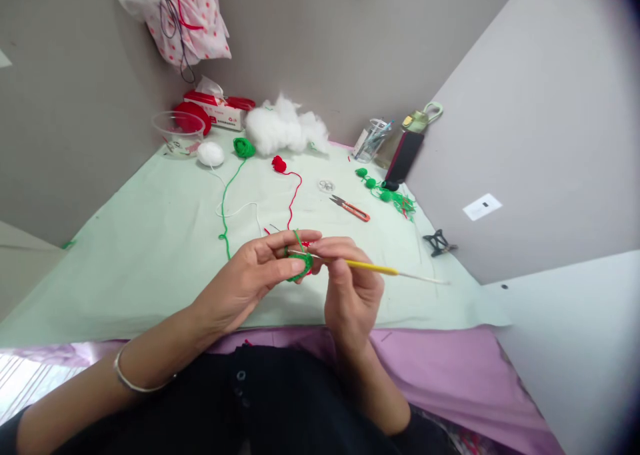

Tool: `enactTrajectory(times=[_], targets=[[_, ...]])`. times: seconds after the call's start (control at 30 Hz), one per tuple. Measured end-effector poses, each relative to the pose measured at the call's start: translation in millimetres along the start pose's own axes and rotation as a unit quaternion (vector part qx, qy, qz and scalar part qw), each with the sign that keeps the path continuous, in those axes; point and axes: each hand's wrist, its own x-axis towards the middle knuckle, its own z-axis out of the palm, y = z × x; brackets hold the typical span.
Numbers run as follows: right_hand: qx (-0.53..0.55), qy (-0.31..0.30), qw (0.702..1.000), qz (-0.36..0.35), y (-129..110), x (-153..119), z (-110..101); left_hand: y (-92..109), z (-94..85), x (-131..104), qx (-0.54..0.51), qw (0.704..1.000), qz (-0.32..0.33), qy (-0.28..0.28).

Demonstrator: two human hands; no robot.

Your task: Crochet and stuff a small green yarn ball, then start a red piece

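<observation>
My left hand point(270, 262) pinches a small green crochet piece point(301, 268) between thumb and fingers, with a strand of green yarn rising over the index finger. In my right hand point(353, 282) is a crochet hook with a yellow handle point(373, 267), gripped like a pen. Its metal tip reaches the upper edge of the green piece; whether it sits inside a stitch I cannot tell. A bit of red yarn shows behind my fingers. From the green yarn ball point(244, 147) a strand runs down the table toward my left hand.
Behind my hands are a white yarn ball point(211, 154), a red yarn ball point(279, 164), white stuffing point(285, 127) and orange thread snips point(350, 208). Small green crocheted pieces point(371, 183), a bottle point(404, 148) and a cup of pens point(369, 142) stand or lie at right.
</observation>
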Motion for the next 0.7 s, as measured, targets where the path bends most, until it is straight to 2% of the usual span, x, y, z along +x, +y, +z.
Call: enactTrajectory(times=[0.13, 0.2, 0.27, 0.33, 0.4, 0.47, 0.57, 0.7], targets=[[-0.131, -0.015, 0.987, -0.089, 7.0, -5.4, 4.2, -5.4, 4.2, -0.4, 0.005, 0.999, 0.041, 0.034], [-0.203, -0.01, 0.968, -0.145, 9.7, -8.2, 3.9, -6.1, 3.7, 1.1, -0.024, 0.999, 0.022, 0.033], [-0.231, -0.001, 0.958, -0.169, 9.9, -8.7, 1.7, -5.2, 1.1, 3.5, -0.064, 0.998, -0.024, 0.006], [-0.175, 0.023, 0.977, -0.123, 7.4, -6.5, -1.4, -3.5, -2.3, 6.1, -0.093, 0.994, -0.055, -0.018], [-0.064, 0.047, 0.996, -0.038, 3.5, -3.3, -3.6, -2.4, -4.6, 7.6, -0.096, 0.994, -0.044, -0.018], [0.026, 0.045, 0.998, 0.027, 0.8, -1.2, -3.8, -3.0, -4.8, 7.3, -0.067, 0.997, -0.024, -0.013], [0.043, 0.01, 0.997, 0.064, 1.3, -1.5, -2.2, -5.6, -3.0, 3.7, 0.002, 1.0, 0.007, -0.011], [0.088, 0.019, 0.988, 0.122, 4.6, -1.8, -3.7, -5.9, -3.6, -1.6, 0.046, 0.998, 0.028, -0.022]])
